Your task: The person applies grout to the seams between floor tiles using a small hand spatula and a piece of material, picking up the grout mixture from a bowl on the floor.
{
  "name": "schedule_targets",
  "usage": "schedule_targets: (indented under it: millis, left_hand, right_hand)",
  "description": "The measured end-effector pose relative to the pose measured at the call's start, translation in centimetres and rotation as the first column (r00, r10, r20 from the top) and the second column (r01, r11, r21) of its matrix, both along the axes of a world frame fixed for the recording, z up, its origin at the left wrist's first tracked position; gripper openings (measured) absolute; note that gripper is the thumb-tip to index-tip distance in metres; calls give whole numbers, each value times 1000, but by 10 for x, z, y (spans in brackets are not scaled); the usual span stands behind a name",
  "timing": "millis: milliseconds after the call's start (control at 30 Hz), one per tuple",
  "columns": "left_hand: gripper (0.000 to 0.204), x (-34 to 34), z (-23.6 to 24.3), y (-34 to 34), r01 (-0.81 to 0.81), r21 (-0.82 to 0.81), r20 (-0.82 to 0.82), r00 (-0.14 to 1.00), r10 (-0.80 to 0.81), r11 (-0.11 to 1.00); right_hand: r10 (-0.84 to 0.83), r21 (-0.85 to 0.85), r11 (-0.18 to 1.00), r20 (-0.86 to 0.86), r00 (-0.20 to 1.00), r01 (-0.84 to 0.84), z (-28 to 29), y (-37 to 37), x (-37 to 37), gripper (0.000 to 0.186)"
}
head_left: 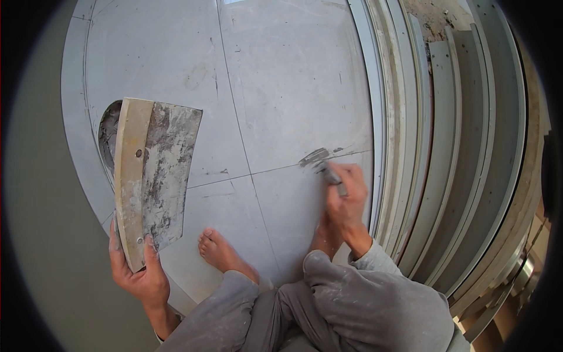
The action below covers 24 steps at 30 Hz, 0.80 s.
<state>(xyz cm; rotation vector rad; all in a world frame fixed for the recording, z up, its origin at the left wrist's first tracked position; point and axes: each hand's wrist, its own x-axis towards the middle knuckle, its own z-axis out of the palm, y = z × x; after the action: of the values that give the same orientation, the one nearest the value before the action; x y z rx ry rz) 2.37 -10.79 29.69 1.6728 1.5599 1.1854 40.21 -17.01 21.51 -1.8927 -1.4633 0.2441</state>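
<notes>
My left hand (139, 273) grips the near end of a wide mortar-crusted scraper board (164, 176) with a pale strip along its side. A lump of dark grey paste (109, 129) shows at its far left. My right hand (346, 196) holds a small grey tool (331, 176), blurred, at a joint between grey floor tiles (281, 88). Its tip is by dark smears of paste (314, 157) on the tile.
My bare feet (226, 252) are on the tiles, below my bent knees. Long metal rails or frames (448, 146) run along the right, with debris (428, 17) at their far end. A plain grey-green surface (56, 199) borders the tiles on the left.
</notes>
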Motion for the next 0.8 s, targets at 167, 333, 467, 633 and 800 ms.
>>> schedule_targets:
  millis: [167,333,467,633,800]
  left_hand:
    - [57,-17,-5,5,16,-34,-34,999,-17,999]
    - [58,-29,-15,6,-16,-54,-19,1000,15,998]
    - [60,-51,-16,2,-44,-18,-43,998,44,999]
    - [58,-90,-22,1,-30,3,-23,999,30,1000]
    - [57,-125,-8,-27,-58,22,-29,998,58,998]
  right_hand:
    - [-207,-40,976,130,970,213,-15,13,2,42]
    - [112,-143,982,-90,990,-124,-20,33,-76,42]
    - [446,-90,892,25,895,-442,-14,40,-60,45]
    - [834,-221,518,346,430,-827,-2,70,-47,32]
    - [919,-425,256,387,81,-868,12,104,-67,29]
